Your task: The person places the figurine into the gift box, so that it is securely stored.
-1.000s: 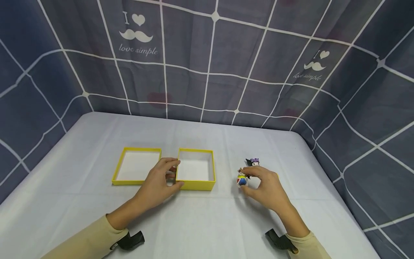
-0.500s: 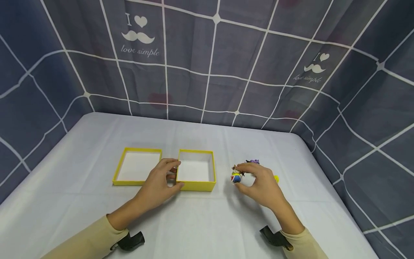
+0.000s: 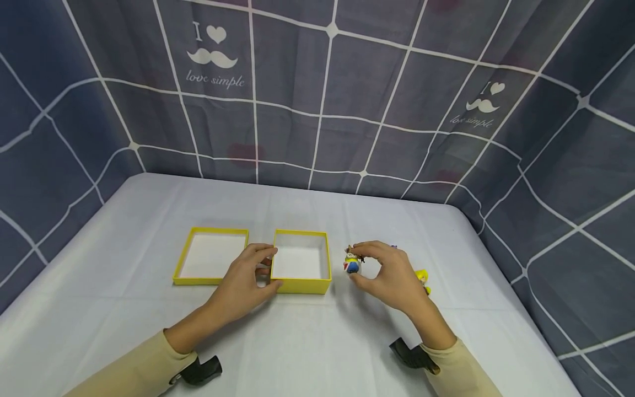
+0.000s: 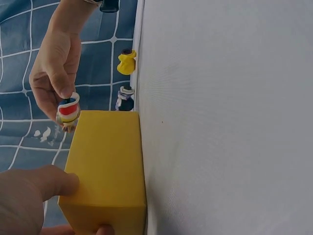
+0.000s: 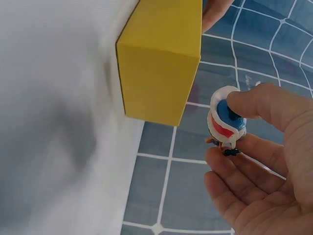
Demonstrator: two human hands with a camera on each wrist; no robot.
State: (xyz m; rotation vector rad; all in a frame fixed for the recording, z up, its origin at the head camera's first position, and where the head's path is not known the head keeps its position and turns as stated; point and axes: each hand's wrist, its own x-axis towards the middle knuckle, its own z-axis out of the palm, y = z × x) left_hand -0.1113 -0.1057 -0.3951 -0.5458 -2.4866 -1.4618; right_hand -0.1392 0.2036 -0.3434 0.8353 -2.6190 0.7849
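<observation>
My left hand point(image 3: 246, 281) holds the near-left corner of an open yellow box point(image 3: 302, 286) with a white inside. In the left wrist view its thumb point(image 4: 61, 182) presses one face and fingertips show at another. My right hand point(image 3: 392, 278) pinches a small toy figurine point(image 3: 352, 266), white, blue, red and yellow, between thumb and fingers. The figurine hangs above the table, just right of the box and apart from it. In the right wrist view, the thumb lies on the blue part of the figurine point(image 5: 226, 117).
Left of the box lies its shallow yellow-rimmed lid point(image 3: 198, 280), inside up. A yellow-topped figurine point(image 3: 423, 277) stands right of my right hand. Behind that hand a dark and white figurine point(image 4: 125, 100) is mostly hidden in the head view. A white cloth point(image 3: 297, 342) covers the table.
My right hand has lifted the figurine and carried it left toward the box, uncovering the yellow-topped figurine and covering most of the purple one. The left hand and box stay put.
</observation>
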